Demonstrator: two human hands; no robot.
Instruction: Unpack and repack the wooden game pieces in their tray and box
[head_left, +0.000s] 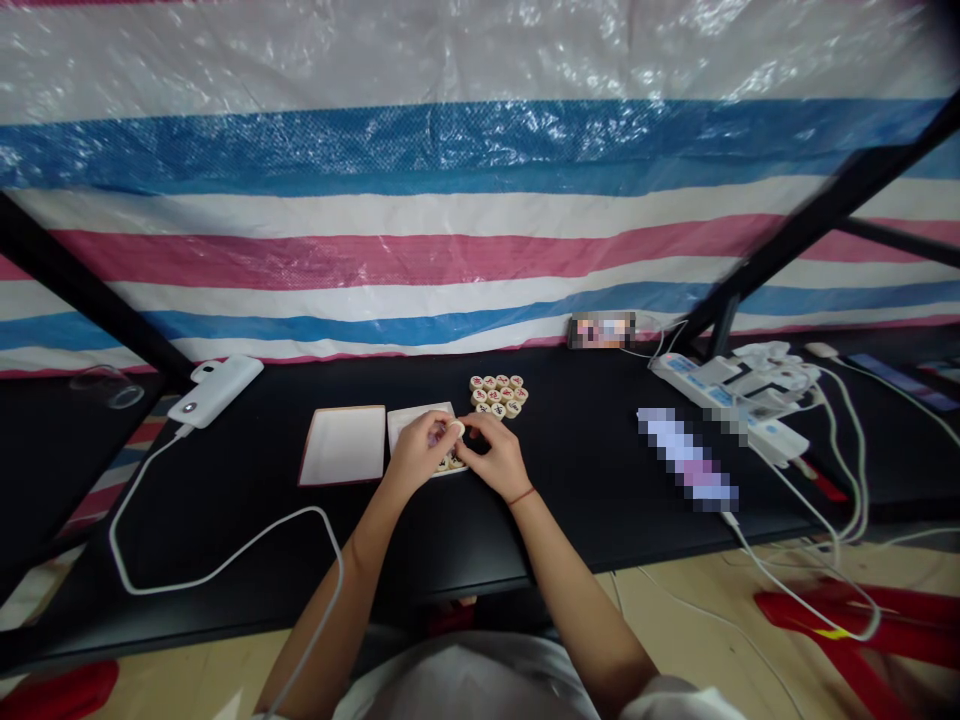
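My left hand (pixel 426 447) pinches a round pale chess piece (pixel 455 429) between thumb and fingers, above an open white box (pixel 414 417) on the black table (pixel 225 480). My right hand (pixel 495 455) is curled close beside it, its fingertips by the same piece and over a few pieces (pixel 450 462) lying in the box. A cluster of several round pieces (pixel 499 394) with red and dark marks lies just behind the hands. The box lid (pixel 344 445) lies flat to the left.
A white power bank (pixel 216 389) with a long white cable (pixel 217 570) sits at the left. A power strip (pixel 731 395) with plugs and cables is at the right. A striped tarp (pixel 450 200) hangs behind. Red stool parts (pixel 862 620) stand below right.
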